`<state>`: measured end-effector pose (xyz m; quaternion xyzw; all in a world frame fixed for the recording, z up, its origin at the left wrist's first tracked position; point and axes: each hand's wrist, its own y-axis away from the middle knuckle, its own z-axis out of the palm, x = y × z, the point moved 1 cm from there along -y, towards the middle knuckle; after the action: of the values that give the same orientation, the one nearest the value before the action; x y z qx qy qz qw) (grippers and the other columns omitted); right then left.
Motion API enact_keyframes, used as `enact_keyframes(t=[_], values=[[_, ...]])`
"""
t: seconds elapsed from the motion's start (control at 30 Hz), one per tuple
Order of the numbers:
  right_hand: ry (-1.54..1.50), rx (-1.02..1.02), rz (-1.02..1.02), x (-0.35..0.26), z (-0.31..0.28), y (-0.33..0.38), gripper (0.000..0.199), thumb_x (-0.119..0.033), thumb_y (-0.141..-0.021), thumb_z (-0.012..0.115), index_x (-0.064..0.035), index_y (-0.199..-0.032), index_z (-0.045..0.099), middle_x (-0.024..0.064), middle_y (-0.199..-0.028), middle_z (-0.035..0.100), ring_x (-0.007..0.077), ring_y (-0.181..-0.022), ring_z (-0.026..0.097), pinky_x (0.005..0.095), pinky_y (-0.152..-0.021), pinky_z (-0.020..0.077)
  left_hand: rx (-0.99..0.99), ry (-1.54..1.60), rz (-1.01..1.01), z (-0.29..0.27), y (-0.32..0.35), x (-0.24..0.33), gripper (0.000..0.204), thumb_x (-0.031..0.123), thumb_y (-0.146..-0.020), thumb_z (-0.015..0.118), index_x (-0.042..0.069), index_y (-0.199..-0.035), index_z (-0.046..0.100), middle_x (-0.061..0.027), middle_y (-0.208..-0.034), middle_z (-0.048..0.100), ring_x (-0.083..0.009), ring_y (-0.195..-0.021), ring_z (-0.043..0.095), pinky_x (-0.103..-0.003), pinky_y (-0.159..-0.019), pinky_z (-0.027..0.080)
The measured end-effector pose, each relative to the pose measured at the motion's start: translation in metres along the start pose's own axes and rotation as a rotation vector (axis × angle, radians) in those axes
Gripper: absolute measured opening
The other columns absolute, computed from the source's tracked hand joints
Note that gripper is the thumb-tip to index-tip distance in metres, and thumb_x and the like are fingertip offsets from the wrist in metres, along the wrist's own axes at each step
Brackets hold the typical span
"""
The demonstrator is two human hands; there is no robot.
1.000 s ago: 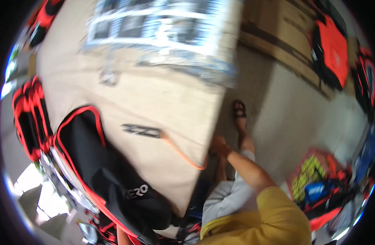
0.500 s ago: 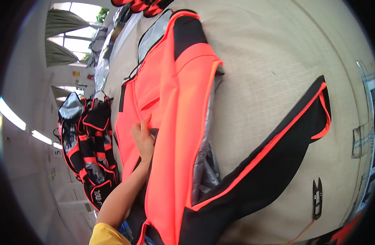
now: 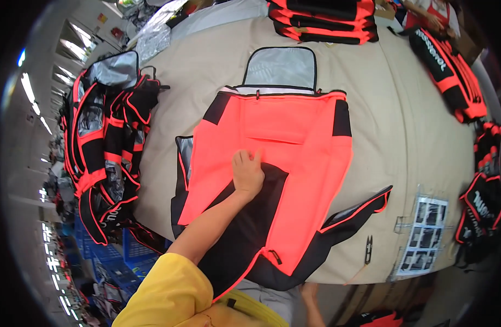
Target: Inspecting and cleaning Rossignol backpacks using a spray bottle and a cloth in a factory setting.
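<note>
I have the coral-and-black bag [image 3: 294, 155] spread on the counter [image 3: 408, 141] in front of me, its silver-lined flap [image 3: 281, 68] laid out at the far end and its near black part reaching toward the counter's near edge. The left hand [image 3: 249, 173] lies over the middle of it, fingers curled, at the border of the coral cloth and the dark centre panel [image 3: 264, 196]; whether it pinches any cloth, I can't tell. I find no right hand in view, so I can't tell its state.

With just 1 hand visible on the bag, I judge that an off-centre pull could swing it round and crease the coral cloth. A pull toward the body could drag the near end off the counter. The black side flap [image 3: 357, 212] on the right points out near the thread snips [image 3: 369, 249]; if the bag turned that way, the flap could push them aside or catch their points. The black tab [image 3: 275, 256] could hook a loose fold too.
</note>
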<state>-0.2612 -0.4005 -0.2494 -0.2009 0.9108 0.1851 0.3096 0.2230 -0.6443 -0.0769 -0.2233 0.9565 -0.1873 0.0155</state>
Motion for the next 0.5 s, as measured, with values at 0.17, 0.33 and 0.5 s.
enact_keyframes(t=[0.17,0.33,0.5], values=[[0.189,-0.536,0.318,-0.152,-0.161,0.014,0.048,-0.020,-0.078,0.081,-0.0057,-0.122,0.068,0.0248,-0.106,0.074,0.0449,-0.100,0.072,0.0514,-0.089,0.0574,-0.021,0.056,-0.051,-0.017,-0.007,-0.015,0.046,0.010,-0.087,0.059,0.011,-0.132,0.069,-0.0162,-0.107,0.056,-0.0375,-0.112,0.052,-0.052,-0.102,0.043],[-0.135,-0.154,0.427,-0.301,-0.345,-0.006,0.032,-0.006,-0.087,0.085,-0.0100,-0.117,0.073,0.0175,-0.102,0.072,0.0193,-0.085,0.070,0.0303,-0.077,0.0567,-0.222,0.057,0.138,-0.032,-0.017,-0.037,0.048,0.019,-0.090,0.058,0.008,-0.136,0.066,-0.0153,-0.113,0.059,-0.0339,-0.114,0.053,-0.053,-0.104,0.040],[-1.000,0.617,-0.100,-0.291,-0.419,-0.039,0.054,-0.032,-0.089,0.084,-0.0114,-0.131,0.058,0.0115,-0.123,0.067,0.0271,-0.115,0.067,0.0552,-0.103,0.0532,-0.220,0.162,0.230,-0.034,-0.021,-0.068,0.051,0.021,-0.090,0.059,0.006,-0.138,0.064,-0.0141,-0.114,0.061,-0.0323,-0.114,0.054,-0.052,-0.104,0.039]])
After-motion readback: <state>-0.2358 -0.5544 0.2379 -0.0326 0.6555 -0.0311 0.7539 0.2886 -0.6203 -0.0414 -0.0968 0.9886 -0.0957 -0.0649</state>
